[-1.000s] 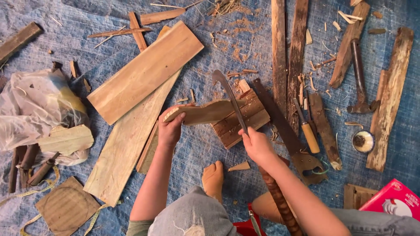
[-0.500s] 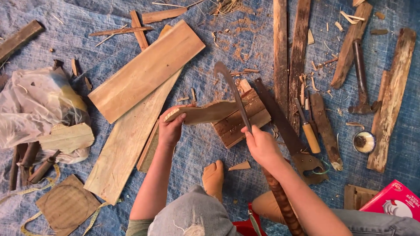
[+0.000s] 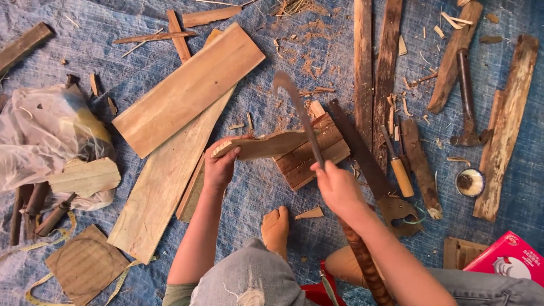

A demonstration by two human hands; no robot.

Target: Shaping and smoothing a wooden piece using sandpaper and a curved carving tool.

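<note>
Left hand (image 3: 220,167) grip clamped on curved wood piece (image 3: 266,145), its far end resting on a slatted block (image 3: 311,150). Right hand (image 3: 338,187) grip closed on machete (image 3: 300,119) — blade edge at the piece. Shaping looks partway — chips lie around, outline rough.

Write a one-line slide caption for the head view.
Left hand steadies a thin wood piece on a block while the right hand swings a curved blade.

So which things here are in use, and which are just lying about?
In use: left hand holding wood piece; right hand holding curved blade; wood block underneath.
Lying about: saw, hammer, planks, plastic bag, red box.
</note>
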